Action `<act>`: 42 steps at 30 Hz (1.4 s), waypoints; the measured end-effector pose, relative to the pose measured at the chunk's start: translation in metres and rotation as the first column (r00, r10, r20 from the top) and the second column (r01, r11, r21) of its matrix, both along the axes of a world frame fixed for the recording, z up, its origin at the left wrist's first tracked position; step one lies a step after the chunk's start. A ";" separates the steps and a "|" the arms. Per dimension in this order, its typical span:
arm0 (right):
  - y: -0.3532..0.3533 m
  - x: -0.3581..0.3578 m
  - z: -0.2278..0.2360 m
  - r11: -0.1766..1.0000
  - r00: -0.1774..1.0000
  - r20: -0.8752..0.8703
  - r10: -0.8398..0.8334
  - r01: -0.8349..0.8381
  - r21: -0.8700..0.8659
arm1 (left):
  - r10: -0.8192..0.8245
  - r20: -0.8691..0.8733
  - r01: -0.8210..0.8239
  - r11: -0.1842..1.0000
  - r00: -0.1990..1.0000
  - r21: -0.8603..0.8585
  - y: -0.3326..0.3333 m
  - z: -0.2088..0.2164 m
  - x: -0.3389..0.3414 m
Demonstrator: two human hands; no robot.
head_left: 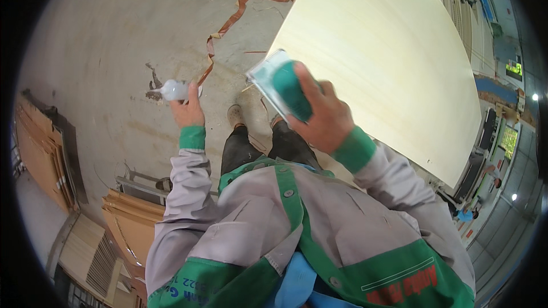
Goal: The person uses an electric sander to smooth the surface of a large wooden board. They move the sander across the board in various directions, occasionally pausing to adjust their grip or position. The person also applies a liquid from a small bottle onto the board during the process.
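Note:
My left hand [188, 112] is closed around a translucent white squeeze bottle [174, 89], held over the floor with its thin nozzle pointing left. My right hand [326, 111] grips a teal-handled block with a flat rectangular base [291, 91]; it is smeared by motion, and its exact kind is unclear. The block is at the left edge of a large pale board [382, 63]. Whether its base touches the board I cannot tell.
A crumpled brown strip [231, 20] trails over the concrete floor [131, 34]. Cardboard stacks [128, 217] stand at the lower left, beside a slatted wooden panel [94, 256]. At the far right, other people [468, 215] are beside dark equipment. My feet [235, 116] are near the board.

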State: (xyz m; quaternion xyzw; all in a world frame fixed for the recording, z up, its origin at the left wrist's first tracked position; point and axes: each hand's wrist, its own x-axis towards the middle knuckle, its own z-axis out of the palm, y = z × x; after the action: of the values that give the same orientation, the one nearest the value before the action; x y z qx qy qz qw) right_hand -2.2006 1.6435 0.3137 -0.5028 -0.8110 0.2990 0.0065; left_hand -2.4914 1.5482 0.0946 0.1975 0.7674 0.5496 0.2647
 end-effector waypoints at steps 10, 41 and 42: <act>0.106 -0.078 0.005 0.982 0.989 0.139 -0.040 0.013 0.188 | 0.075 0.026 -0.075 0.997 0.997 0.007 -0.083 0.016 -0.033; -0.002 0.337 -0.003 0.357 0.346 0.088 -0.934 0.898 0.256 | -0.386 -0.035 0.387 0.919 0.922 0.074 -0.036 0.066 -0.026; -0.018 0.351 0.001 0.264 0.247 0.095 -0.964 0.928 0.265 | -0.418 -0.070 0.423 0.901 0.906 0.099 -0.034 0.071 -0.027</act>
State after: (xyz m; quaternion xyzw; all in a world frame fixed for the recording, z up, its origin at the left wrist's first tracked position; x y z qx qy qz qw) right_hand -1.8499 1.6260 0.3148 -0.9185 -0.3585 0.1085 0.1268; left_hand -2.5182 1.5147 0.1660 0.3858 0.6805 0.5169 0.3477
